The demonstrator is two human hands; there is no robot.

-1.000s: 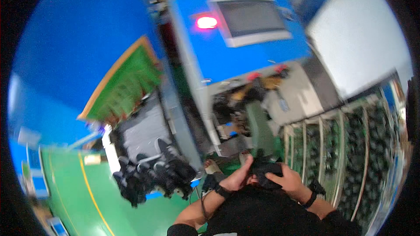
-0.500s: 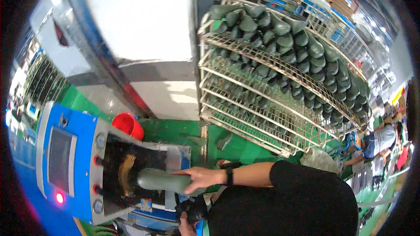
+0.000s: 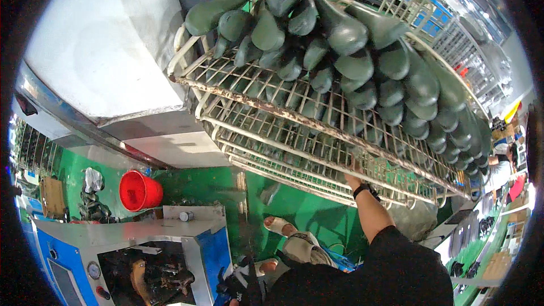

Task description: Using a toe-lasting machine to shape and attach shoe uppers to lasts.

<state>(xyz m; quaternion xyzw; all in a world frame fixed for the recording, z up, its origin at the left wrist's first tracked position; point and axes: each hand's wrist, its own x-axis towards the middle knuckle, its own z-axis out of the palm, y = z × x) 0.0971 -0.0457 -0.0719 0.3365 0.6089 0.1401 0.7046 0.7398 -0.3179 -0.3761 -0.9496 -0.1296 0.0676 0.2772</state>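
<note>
My right arm, with a black band at the wrist, stretches up to the wire rack. My right hand is at the rack's lower shelves, beneath the top one. Its fingers are partly hidden behind the wires, so I cannot see whether it holds anything. Many smooth dark green shoe lasts lie close together on the top shelf, rounded ends facing me. Of my left hand only a sliver shows at the lower edge, beside a black strap-like item; its fingers are hidden.
A blue and grey machine with a dark recess and a curved brown part stands at lower left. Behind it sits a red bucket on the green floor. White panels rise at upper left. A sandalled foot is below the rack.
My right hand has left the machine, where it held a green shoe last, and moved to the rack. That last is out of sight. The view has swung toward the rack, which appears larger.
</note>
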